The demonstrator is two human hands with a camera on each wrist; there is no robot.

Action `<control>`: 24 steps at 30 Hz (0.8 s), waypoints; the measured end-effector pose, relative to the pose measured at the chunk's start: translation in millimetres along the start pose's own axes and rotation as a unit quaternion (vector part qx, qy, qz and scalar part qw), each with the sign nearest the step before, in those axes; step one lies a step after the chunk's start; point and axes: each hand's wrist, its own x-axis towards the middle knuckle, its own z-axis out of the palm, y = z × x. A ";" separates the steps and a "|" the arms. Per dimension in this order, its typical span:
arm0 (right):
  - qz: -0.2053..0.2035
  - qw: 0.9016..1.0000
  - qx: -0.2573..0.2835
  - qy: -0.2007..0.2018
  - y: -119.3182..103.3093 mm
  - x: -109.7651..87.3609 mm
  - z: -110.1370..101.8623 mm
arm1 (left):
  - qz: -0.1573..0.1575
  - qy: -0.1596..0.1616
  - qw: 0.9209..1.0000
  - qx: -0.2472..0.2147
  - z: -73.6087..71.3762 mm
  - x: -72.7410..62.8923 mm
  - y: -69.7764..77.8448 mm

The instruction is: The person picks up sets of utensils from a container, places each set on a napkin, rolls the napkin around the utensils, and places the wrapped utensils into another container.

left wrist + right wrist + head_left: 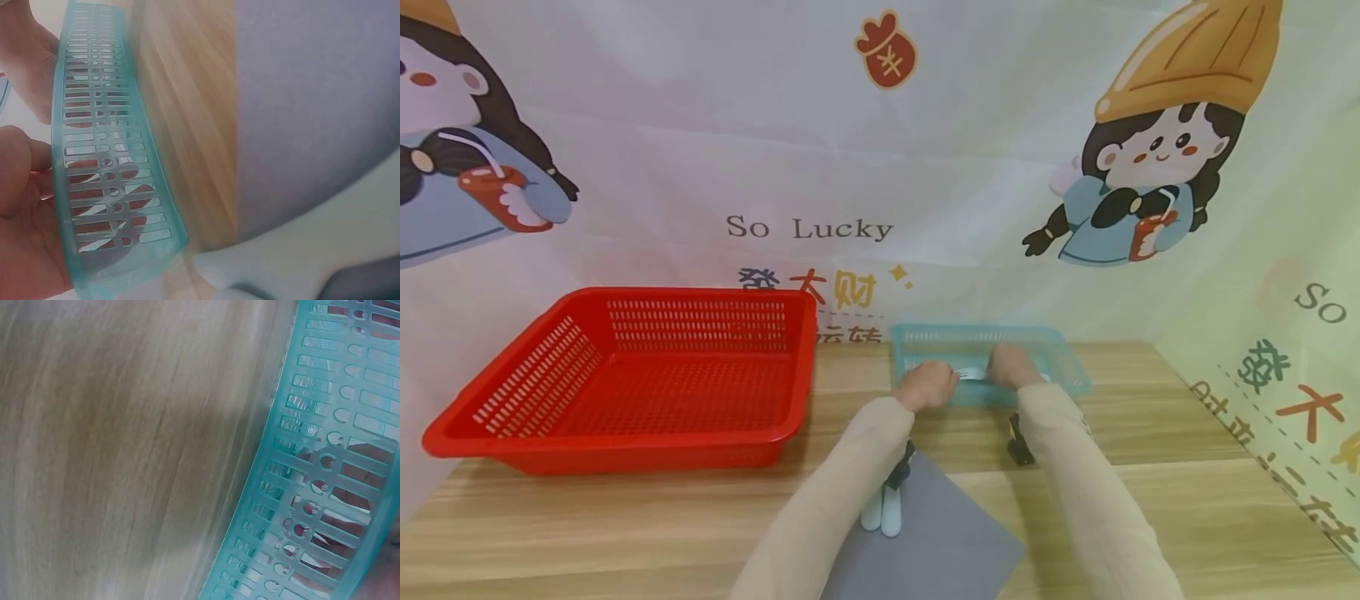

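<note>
A translucent teal basket point(1075, 389) with slotted walls stands at the back of the table. My left hand point(928, 385) reaches over its front left, fingers bent down inside; they show through the slots in the left wrist view, with white pieces around them. Whether they grip anything is hidden. To its right, my right hand point(1013, 367) is in the basket, holding a pale fork point(973, 374) whose tines point left towards the left hand. In the right wrist view the slotted basket wall point(306, 469) covers most of that hand.
A large red basket point(647, 442) stands to the left on the wooden table point(1150, 517). On a grey mat point(940, 533) in front lie two white utensil handles point(891, 512), partly under the left forearm. A printed cloth point(970, 208) hangs behind.
</note>
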 end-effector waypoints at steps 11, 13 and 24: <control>-0.057 0.998 0.025 -0.014 19.2 23.5 17.7 | 0.044 0.030 0.998 -0.035 2.4 1.0 -1.0; -0.109 0.994 0.016 0.017 65.8 81.3 61.3 | 0.058 0.046 0.996 -0.047 2.6 1.3 -1.2; -0.204 0.967 0.119 0.096 19.6 55.8 40.9 | 0.102 0.116 0.980 -0.128 13.8 21.7 -19.7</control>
